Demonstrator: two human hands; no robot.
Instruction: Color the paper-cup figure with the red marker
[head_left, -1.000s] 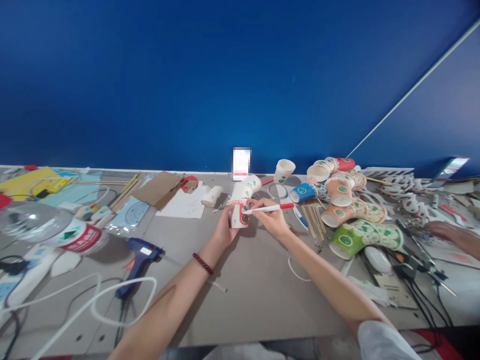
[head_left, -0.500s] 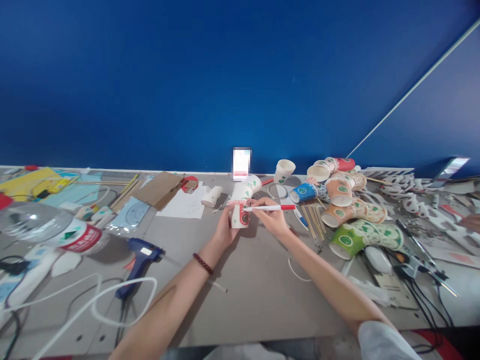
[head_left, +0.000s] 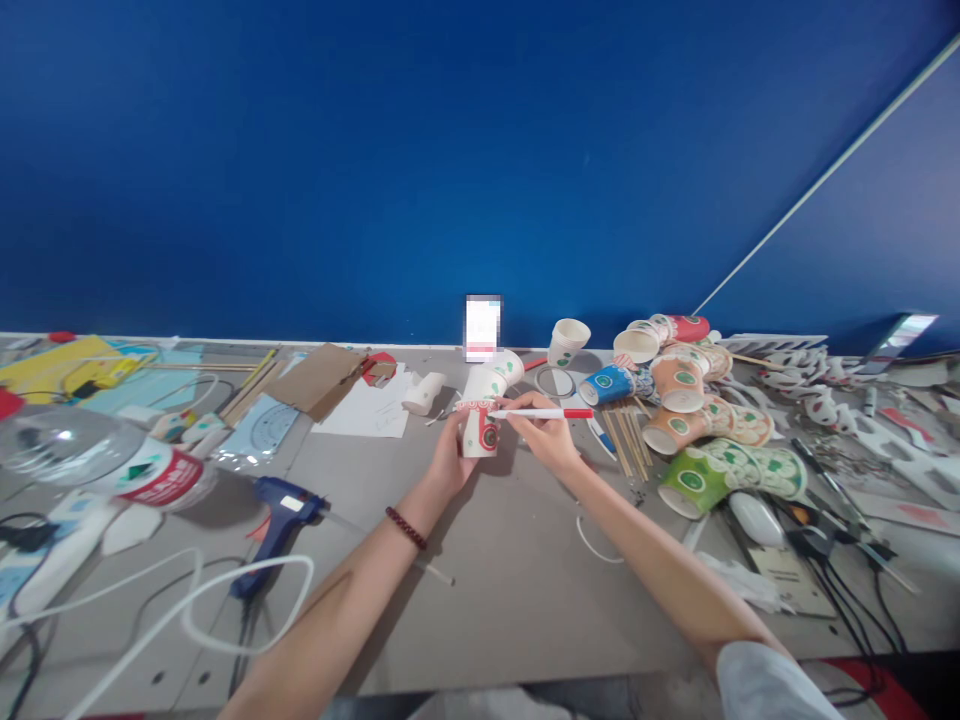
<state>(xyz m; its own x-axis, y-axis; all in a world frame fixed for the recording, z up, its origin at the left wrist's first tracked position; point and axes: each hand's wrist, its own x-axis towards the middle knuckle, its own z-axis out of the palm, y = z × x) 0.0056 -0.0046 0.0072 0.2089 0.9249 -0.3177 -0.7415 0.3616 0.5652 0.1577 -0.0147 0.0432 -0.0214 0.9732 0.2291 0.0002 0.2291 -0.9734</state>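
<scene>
A white paper cup (head_left: 471, 440), partly coloured red around a round badge, lies with its base toward me. My left hand (head_left: 448, 458) is wrapped round its left side, fingers closed on it. Behind it, more white paper cups (head_left: 495, 378) with green leaf prints form a bent row, seemingly joined to it. In my right hand (head_left: 549, 438) a red marker (head_left: 551, 413) with a white barrel is pinched. Its tip points left and meets or nearly meets the cup's upper right part; exact contact is too small to tell.
A lit phone (head_left: 483, 328) stands against the blue wall. Rows of coloured paper cups (head_left: 694, 482) and wooden sticks (head_left: 626, 440) lie to the right. At left are a blue glue gun (head_left: 281, 525), a large bottle (head_left: 97, 450), white cable and cardboard (head_left: 319, 380).
The marker and my right hand have shifted slightly up and right along the cup. My left hand and the cup stay put. Another person's hand at the far right edge has left the view.
</scene>
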